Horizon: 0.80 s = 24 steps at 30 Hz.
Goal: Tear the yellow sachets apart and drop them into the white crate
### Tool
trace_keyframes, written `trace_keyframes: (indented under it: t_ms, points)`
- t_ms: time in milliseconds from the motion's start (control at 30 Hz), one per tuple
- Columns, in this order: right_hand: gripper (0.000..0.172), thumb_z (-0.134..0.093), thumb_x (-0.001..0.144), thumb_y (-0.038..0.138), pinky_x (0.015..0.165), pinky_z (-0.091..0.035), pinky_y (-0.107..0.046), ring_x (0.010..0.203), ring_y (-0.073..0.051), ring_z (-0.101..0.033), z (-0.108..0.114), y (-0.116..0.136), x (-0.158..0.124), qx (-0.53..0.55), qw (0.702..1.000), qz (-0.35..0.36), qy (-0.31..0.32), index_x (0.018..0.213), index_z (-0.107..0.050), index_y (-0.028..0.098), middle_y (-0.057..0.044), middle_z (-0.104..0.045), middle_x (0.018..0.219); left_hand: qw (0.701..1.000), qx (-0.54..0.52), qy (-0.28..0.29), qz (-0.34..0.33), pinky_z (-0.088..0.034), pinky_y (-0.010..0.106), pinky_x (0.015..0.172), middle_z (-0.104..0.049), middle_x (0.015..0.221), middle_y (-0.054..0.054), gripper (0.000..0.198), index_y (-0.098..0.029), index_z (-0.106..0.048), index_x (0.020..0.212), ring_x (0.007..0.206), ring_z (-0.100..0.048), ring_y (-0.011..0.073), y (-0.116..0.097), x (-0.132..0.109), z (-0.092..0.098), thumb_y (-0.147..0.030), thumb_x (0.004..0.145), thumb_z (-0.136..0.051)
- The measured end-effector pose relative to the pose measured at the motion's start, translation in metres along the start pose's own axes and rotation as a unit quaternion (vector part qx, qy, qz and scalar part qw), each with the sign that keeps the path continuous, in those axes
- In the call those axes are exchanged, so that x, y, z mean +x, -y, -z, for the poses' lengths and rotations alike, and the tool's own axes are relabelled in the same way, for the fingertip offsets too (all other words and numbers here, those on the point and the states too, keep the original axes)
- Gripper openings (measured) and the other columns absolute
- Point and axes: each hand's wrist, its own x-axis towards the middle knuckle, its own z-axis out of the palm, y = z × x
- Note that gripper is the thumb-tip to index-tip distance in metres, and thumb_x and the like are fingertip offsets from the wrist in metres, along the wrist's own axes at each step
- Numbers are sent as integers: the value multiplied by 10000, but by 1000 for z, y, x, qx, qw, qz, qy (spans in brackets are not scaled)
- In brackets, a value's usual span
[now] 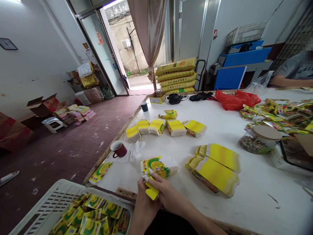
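Both my hands meet at the near edge of the white table (220, 130). My left hand (143, 202) grips a small stack of flat yellow-green cartons (156, 168) from below. My right hand (165, 192) lies over the same stack with a taped fingertip pressed on its top card. To the right lie two large fanned piles of yellow flattened cartons (215, 166). A row of bundled carton stacks (166, 126) sits further back.
A white plastic crate (49, 205) full of cartons stands at my lower left. A red mug (119, 149) and crumpled tissue sit near the table's left edge. A jar (260, 138), loose cartons and a red bag (236, 99) are to the right, where another person's arm (288, 78) rests.
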Motion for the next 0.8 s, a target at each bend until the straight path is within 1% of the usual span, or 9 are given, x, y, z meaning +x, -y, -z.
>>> trace_keyframes:
  t_ms: [100, 200, 333, 433, 500, 567, 667, 733, 800]
  points:
    - [677, -435, 845, 15, 1166, -403, -437, 1466, -249, -434, 3, -7, 2, -33, 999, -24, -14, 1478, -499, 245, -136, -464, 1575, 999, 31, 30, 14, -568, 483, 911, -722, 1114, 129, 526, -203, -568, 1189, 1028, -702, 320, -8, -1, 18, -310, 696, -718]
    - [649, -517, 842, 47, 1162, -404, -438, 1489, -266, -395, 11, -8, 0, -57, 997, -34, 44, 1456, -512, 257, -135, -373, 1632, 997, 54, 58, 19, -581, 442, 844, -760, 1016, 95, 472, -213, -625, 1109, 935, -719, 308, -19, 1, 37, -362, 684, -765]
    - [373, -606, 840, 86, 1102, -449, -383, 1351, -244, -546, 28, -8, 0, -40, 996, -12, 84, 1155, -710, 257, -100, -573, 1441, 993, 53, 108, 13, -592, 353, 774, -774, 955, 52, 469, -219, -660, 1090, 856, -731, 261, -30, 4, 51, -396, 679, -802]
    - [231, -738, 749, 171, 1013, -499, -375, 1168, -250, -625, 30, -10, 1, 5, 996, 22, 81, 976, -711, 209, -92, -644, 1213, 992, 61, 111, -1, -586, 341, 796, -772, 977, 38, 506, -223, -671, 1108, 883, -727, 255, -35, 4, 51, -363, 648, -830]
    - [308, -741, 722, 179, 1026, -487, -398, 1176, -260, -597, 23, -12, 1, 35, 998, 19, 40, 1019, -666, 202, -94, -621, 1216, 994, 60, 90, -2, -576, 357, 826, -769, 994, 39, 504, -225, -677, 1118, 916, -718, 261, -34, 1, 47, -332, 649, -829]
    - [520, -722, 732, 181, 1060, -467, -401, 1224, -257, -572, 12, -16, 0, 87, 996, 11, -2, 1229, -573, 216, -99, -588, 1303, 998, 1, 65, 19, -575, 355, 821, -765, 980, 42, 500, -220, -688, 1100, 902, -713, 257, -30, -4, 43, -330, 639, -848]
    - [792, -726, 784, 244, 1039, -485, -385, 1206, -245, -597, 6, -27, 3, 133, 990, -8, -57, 1476, -340, 222, -119, -559, 1384, 967, -225, -100, 59, -578, 311, 706, -745, 900, 34, 543, -211, -688, 1050, 763, -691, 213, -15, -15, 40, -466, 611, -880]
    - [667, -700, 833, 256, 1035, -479, -401, 1209, -267, -588, 12, -36, 10, 55, 991, -46, -115, 1434, -416, 194, -138, -582, 1346, 898, -355, -255, 54, -577, 304, 663, -727, 917, 38, 638, -217, -667, 1028, 748, -673, 200, -3, -22, 42, -736, 662, -731]
    - [440, -663, 875, 230, 1045, -452, -427, 1219, -302, -563, 19, -45, 18, -90, 979, -117, -142, 1300, -564, 178, -150, -613, 1282, 831, -433, -344, 55, -592, 347, 711, -717, 980, 56, 755, -231, -633, 964, 836, -682, 228, 9, -25, 42, -919, 684, -496]
